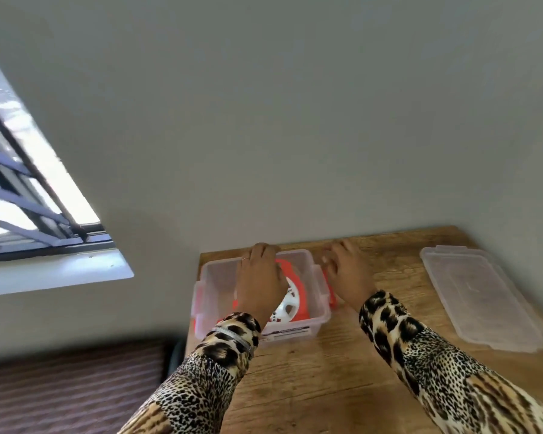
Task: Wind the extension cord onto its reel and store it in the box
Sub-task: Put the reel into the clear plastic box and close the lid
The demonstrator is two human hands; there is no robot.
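Leopard-print sleeves (445,371) reach up from the bottom edge. Left hand (259,281) lies over the box (308,308) at lower centre, fingers reaching past its far rim; whether that grip pinches anything I cannot tell. Right hand (347,272) rests just right of the box, fingers relaxed and blurred. Reel (295,300), orange and white, sits inside the box. Lid (483,296) lies well apart on the surface (326,386), at right.

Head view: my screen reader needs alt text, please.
An orange and white reel sits in a clear box on a wooden table. Both hands reach around the box; its lid lies apart at right.
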